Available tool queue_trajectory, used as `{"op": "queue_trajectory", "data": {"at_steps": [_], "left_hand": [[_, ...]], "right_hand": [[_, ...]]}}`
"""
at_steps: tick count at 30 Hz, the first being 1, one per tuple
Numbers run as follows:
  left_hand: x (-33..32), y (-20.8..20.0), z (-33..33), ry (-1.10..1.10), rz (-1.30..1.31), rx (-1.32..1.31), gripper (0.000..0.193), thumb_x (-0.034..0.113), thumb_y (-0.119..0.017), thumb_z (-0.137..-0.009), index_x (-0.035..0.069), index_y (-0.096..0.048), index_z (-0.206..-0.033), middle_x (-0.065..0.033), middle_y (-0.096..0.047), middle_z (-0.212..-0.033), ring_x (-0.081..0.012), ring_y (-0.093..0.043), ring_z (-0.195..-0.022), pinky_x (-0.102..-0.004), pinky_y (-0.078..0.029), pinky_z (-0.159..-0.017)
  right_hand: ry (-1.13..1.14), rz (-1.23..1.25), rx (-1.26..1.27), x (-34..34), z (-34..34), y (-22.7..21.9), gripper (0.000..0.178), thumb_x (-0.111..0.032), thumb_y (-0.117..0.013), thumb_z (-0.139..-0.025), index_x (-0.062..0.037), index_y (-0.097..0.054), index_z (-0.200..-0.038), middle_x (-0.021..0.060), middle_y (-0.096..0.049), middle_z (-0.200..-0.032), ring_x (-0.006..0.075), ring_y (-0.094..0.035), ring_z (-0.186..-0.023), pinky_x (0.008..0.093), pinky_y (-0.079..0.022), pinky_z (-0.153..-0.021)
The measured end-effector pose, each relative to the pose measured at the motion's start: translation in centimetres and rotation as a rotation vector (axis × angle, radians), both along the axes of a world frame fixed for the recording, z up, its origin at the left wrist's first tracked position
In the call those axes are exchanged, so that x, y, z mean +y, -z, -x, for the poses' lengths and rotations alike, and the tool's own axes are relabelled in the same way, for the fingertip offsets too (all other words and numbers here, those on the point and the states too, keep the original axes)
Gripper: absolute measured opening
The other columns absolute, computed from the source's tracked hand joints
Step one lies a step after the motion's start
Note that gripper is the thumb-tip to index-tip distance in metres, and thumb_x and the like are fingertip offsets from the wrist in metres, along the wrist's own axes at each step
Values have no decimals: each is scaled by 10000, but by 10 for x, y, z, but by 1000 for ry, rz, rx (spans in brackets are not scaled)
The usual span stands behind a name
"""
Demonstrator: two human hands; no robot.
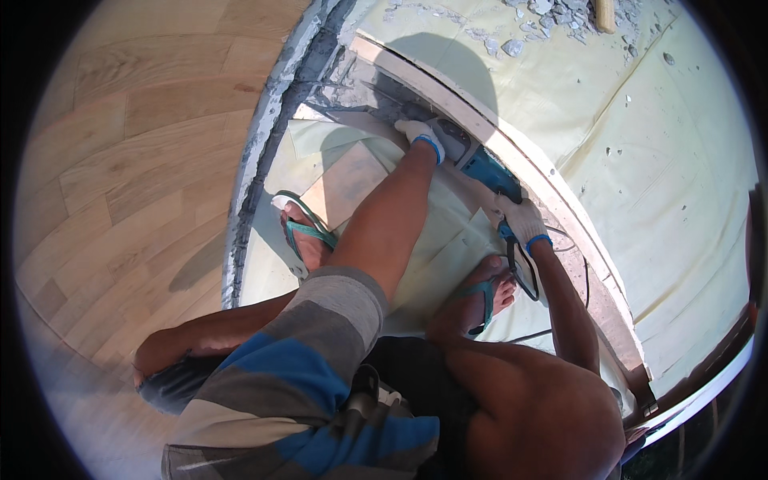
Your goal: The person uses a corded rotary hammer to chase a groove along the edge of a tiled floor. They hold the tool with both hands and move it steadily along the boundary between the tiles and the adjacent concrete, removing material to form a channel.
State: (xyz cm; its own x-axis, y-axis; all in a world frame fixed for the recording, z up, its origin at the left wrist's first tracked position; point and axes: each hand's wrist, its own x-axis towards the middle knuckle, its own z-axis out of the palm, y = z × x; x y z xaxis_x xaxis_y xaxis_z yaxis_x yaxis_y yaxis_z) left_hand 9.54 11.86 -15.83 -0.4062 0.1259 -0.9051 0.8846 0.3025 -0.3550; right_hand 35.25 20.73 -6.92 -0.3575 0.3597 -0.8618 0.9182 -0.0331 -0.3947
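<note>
A teal angle grinder (pixel 490 172) with a grey front end lies along the inner side of a long pale strip of board (pixel 520 148), in the shaded gap beside it. In a white glove with a blue cuff, my left hand (pixel 422 136) closes on the tool's front, at the grey part; its fingertips are partly hidden. My right hand (pixel 524 220), gloved the same way, wraps round the rear handle. A dark power cord (pixel 524 276) loops down from that end. The disc and its contact with any surface are hidden in shadow.
Wooden plank flooring (pixel 144 152) spreads on the left, ending at a rough broken concrete edge (pixel 254 160). A square tan board (pixel 344 184) lies between my sandalled feet. Beyond the strip, grey rubble (pixel 552 16) and a wooden handle (pixel 605 16) lie on a pale sheet (pixel 640 160).
</note>
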Motion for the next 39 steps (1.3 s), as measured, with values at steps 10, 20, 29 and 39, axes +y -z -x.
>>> {"op": "queue_trajectory", "data": {"at_steps": [10,20,29,39], "left_hand": [[-25,-2,24,-139,-104,-36,659,527,-440,-1006,201,-459,-1578,-51,-427,-1645,-292,-411,-1506,-568,-316,-1192],[-26,0,26,-180,-146,-1,614,505,-453,-1001,203,-531,-1530,-72,-501,-1593,-274,-475,-1464,-539,-374,-1159],[-34,-7,40,-237,-248,22,606,478,-516,-994,174,-558,-1516,-65,-518,-1584,-281,-492,-1453,-539,-380,-1149],[-42,4,40,1,-59,11,701,578,-441,-984,190,-477,-1567,-57,-467,-1620,-280,-453,-1482,-557,-365,-1168]], "right_hand": [[-18,-1,61,-7,12,11,598,-556,-683,-820,-23,-765,-1079,238,-749,-957,354,-727,-954,434,-535,-860],[-30,8,0,-5,19,6,614,-626,-608,-905,-73,-749,-1130,196,-749,-923,336,-723,-920,407,-529,-856],[-55,-156,78,-21,21,38,680,-598,-591,-909,34,-684,-1141,309,-706,-1046,458,-677,-1029,467,-513,-893],[-43,23,147,-23,19,27,680,-589,-662,-803,50,-737,-1021,229,-719,-873,360,-713,-863,435,-525,-781]]}}
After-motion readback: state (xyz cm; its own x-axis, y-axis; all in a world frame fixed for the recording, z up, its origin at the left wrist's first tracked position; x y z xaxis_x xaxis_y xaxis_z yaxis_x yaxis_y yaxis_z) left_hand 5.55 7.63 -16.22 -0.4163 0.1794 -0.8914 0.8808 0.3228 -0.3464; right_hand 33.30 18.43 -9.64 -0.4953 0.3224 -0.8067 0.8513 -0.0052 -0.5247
